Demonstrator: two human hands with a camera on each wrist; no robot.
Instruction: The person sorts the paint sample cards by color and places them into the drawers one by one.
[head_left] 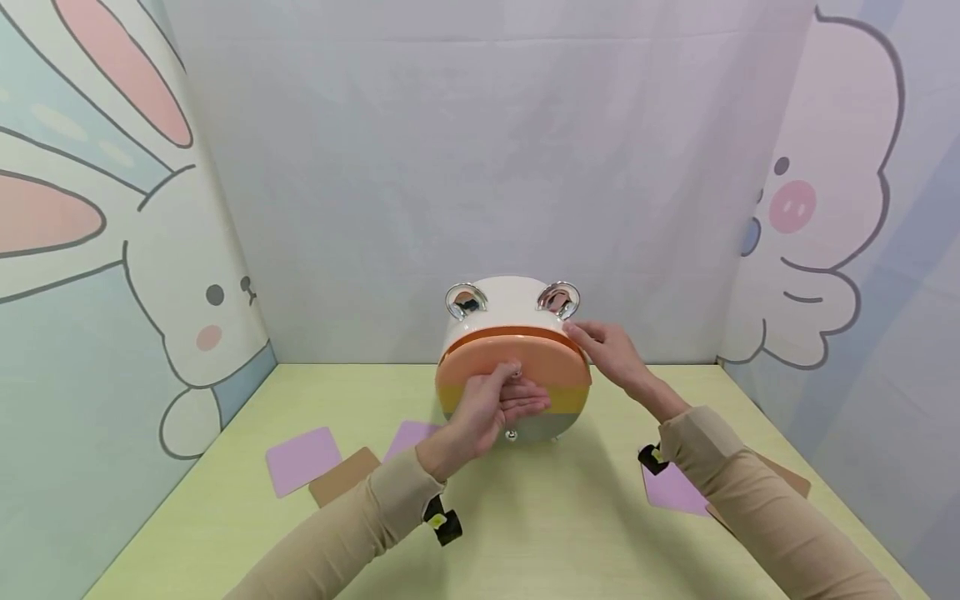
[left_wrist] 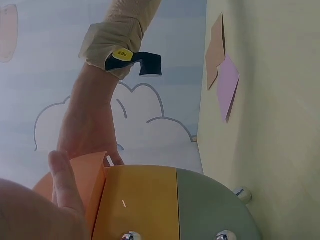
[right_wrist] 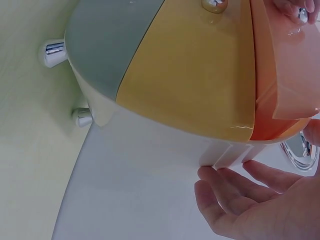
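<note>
The left wrist view shows the knob of the yellow drawer, which the left hand hides in the head view. Only the head view takes in both silver ears atop the cabinet. The right wrist view reveals the gap behind the front of the orange drawer, standing partway out of the cabinet, and two silver feet beneath it.

At the cabinet's front, the left hand pinches the orange drawer's knob, other fingers extended. At the cabinet's upper right, the right hand is unclenched, slightly bent fingers touching its side.

Left of the cabinet, purple cards and a brown card lie on the pale yellow-green table; the cabinet stands before a pale back wall; right of it lie another purple card and brown card, partly behind the sleeve. A rabbit drawing covers the wall left of the cabinet, a pink-cheeked figure the right.
</note>
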